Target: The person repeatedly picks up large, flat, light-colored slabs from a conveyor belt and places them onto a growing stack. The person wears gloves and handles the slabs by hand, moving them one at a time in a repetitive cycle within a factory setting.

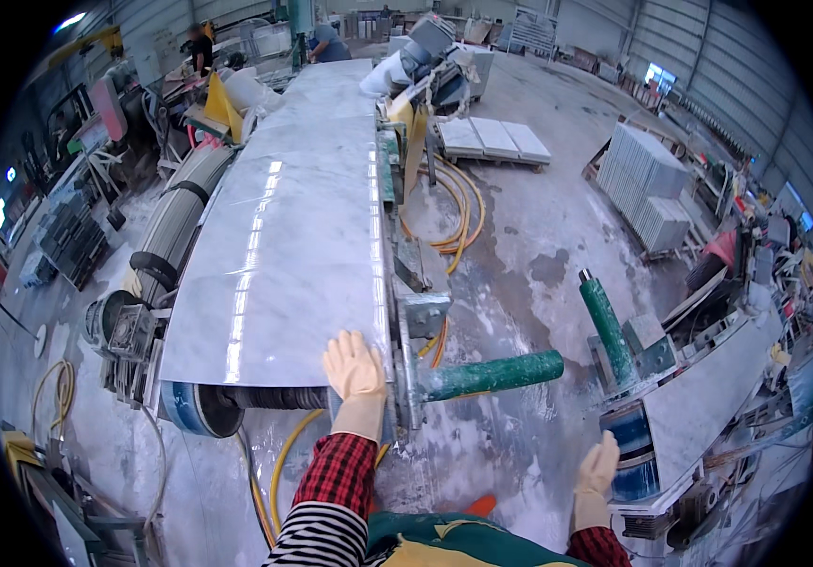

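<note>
My left hand (354, 370), in a cream rubber glove, lies flat with its fingers out on the near right corner of a polished white-grey marble slab (279, 312). Further slabs run on behind it in a row along a long conveyor (413, 369). My right hand (597, 470), gloved alike, is held low on the right beside the blue roller (633, 444) of a second conveyor. Its fingers point up and hold nothing that I can see; whether they touch the roller, I cannot tell.
Green posts (492, 375) jut out right of the slabs. Yellow hoses (463, 213) coil on the wet floor. Stacked slabs (643, 165) stand to the right, and flat slabs (496, 139) lie on a low pallet. A person (329, 45) bends at the far end; another (200, 49) stands further left.
</note>
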